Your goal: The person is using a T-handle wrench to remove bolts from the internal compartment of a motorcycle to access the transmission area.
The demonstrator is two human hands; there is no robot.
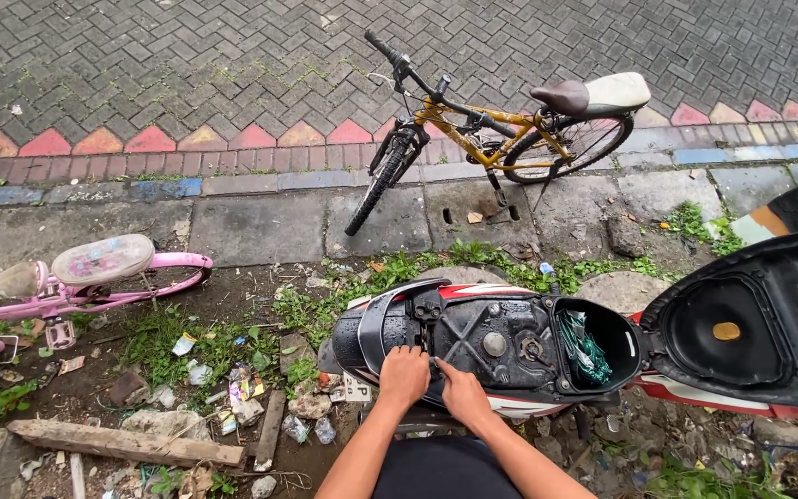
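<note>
Both bare forearms reach forward; left hand (404, 376) knuckles up, fingers curled down; right hand (463, 392) just beside, forefinger extended.

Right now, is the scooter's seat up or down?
Up. The seat is flipped open to the right, underside showing, so the storage compartment lies uncovered. Both hands rest on the scooter's rear: left hand, right hand.

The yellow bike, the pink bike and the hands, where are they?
Yellow bike (501, 139): head view, on its frame.
Pink bike (103, 259): head view, on its seat.
Left hand (404, 374): head view, on its back.
Right hand (464, 393): head view, on its back.
</note>
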